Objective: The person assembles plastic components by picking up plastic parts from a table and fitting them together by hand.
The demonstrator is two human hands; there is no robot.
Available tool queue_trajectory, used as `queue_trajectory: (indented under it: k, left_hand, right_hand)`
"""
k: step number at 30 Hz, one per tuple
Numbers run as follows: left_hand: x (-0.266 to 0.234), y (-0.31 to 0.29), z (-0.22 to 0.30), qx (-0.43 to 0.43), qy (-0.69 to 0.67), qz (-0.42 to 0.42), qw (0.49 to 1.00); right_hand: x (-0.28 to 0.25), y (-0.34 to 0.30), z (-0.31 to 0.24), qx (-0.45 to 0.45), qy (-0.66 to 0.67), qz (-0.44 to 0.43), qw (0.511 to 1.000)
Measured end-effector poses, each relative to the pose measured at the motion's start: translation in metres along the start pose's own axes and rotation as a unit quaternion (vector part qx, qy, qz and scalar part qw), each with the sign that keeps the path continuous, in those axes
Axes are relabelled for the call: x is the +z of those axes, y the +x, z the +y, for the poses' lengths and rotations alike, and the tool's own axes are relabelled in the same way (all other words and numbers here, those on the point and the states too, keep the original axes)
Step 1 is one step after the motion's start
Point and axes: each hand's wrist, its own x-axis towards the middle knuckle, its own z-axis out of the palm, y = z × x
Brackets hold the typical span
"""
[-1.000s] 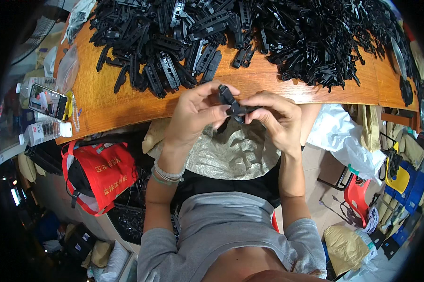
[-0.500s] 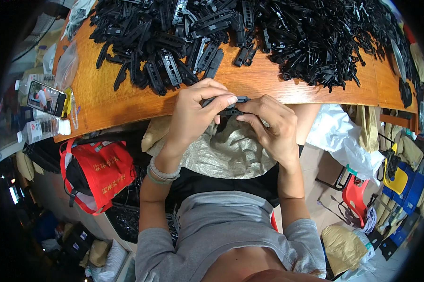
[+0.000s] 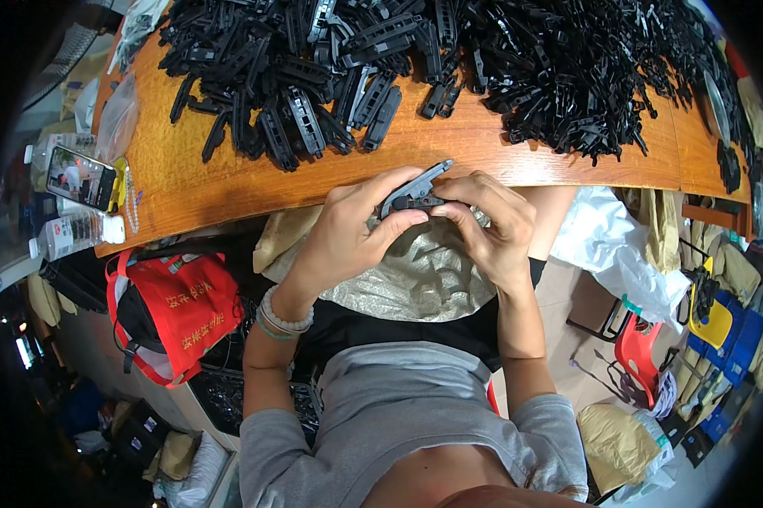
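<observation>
A dark grey, curved plastic part (image 3: 408, 187) is tilted between the thumb and fingers of my left hand (image 3: 335, 230), over the table's near edge. My right hand (image 3: 498, 222) pinches the end of a small black plastic piece (image 3: 417, 203), which lies against the lower side of the curved part. Whether the two are joined I cannot tell. Beyond my hands, a heap of long black plastic parts (image 3: 303, 118) lies on the wooden table (image 3: 254, 182). To its right is a heap of smaller black pieces (image 3: 567, 110).
A woven beige sack (image 3: 398, 288) lies over my lap. At the left table edge are a phone (image 3: 81, 177) and clear bottles (image 3: 77, 235). Below them hangs a red bag (image 3: 195, 309). A white plastic sheet (image 3: 610, 233) and a red stool (image 3: 638, 360) are at the right.
The curved part has turned in my left hand, its far end now pointing up and right. My left hand has shifted slightly down and opened its grip wider around it.
</observation>
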Motion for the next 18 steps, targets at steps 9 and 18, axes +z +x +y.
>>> queue_trajectory:
  k: [9,18]
  left_hand:
    - [0.004,-0.002,0.002,-0.036,-0.025,-0.001,0.999]
    - [0.002,0.001,0.001,0.089,0.121,0.003,0.989]
  right_hand:
    - [-0.001,0.003,0.007,-0.063,-0.004,0.006,0.998]
    - [-0.007,0.008,-0.004,-0.05,-0.103,-0.043,0.993]
